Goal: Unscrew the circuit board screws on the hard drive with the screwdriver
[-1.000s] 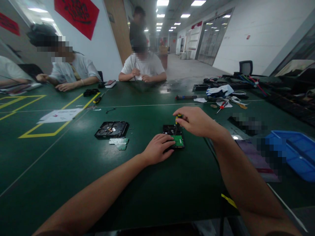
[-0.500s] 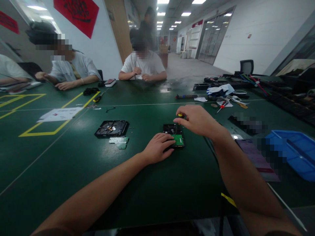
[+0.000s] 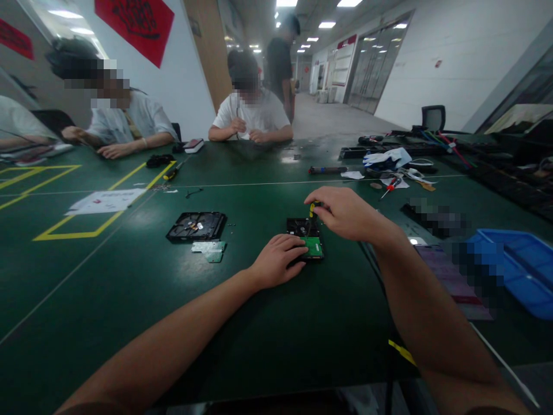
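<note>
Yellow-black screwdriver (image 3: 312, 211) pinched in curled right hand (image 3: 344, 213); green board (image 3: 315, 246) steadied under spread left hand (image 3: 277, 260); if screwdriver is tilted, board could be scratched.

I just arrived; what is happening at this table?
A person's left hand rests on a green circuit board on a rectangular black hard drive. The right hand holds a yellow-and-black screwdriver, shaft down toward that board. A second black drive and a loose pale-green circuit board lie to the left.
</note>
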Available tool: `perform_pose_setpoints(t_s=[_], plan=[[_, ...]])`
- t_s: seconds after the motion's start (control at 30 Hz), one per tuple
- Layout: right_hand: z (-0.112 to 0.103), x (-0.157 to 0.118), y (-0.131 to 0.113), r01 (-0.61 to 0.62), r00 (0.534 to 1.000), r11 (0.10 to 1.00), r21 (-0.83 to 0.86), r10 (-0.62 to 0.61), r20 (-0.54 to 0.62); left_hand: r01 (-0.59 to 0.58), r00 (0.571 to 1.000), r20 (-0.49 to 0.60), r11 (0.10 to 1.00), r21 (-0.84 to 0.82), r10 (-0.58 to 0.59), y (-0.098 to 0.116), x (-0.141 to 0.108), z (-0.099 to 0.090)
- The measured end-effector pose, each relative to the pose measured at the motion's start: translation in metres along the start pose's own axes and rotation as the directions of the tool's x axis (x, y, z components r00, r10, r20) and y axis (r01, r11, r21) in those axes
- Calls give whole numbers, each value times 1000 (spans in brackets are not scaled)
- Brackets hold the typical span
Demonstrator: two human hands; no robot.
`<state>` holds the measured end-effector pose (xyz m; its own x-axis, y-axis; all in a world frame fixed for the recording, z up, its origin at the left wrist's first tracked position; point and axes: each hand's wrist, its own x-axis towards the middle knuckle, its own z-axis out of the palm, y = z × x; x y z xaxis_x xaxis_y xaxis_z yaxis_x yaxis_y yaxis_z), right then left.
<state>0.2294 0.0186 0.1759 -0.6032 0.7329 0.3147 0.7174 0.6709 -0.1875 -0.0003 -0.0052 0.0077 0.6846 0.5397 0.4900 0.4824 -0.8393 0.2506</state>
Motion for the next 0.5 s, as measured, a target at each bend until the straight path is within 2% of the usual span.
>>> perform_pose_setpoints(t_s=[0.3, 0.4, 0.5], plan=[[-4, 0, -1, -157, 987, 968, -196, 157, -19, 4, 1000, -3, 1000, -6, -4, 2, 1, -2], [-4, 0, 0, -129, 992, 977, -171, 129, -15, 0, 1000, -3, 1000, 1, 0, 2, 0, -2], [-2, 1, 1, -48, 999, 997, -56, 48, 1, 0, 1000, -3, 1000, 2, 0, 1, 0, -2]])
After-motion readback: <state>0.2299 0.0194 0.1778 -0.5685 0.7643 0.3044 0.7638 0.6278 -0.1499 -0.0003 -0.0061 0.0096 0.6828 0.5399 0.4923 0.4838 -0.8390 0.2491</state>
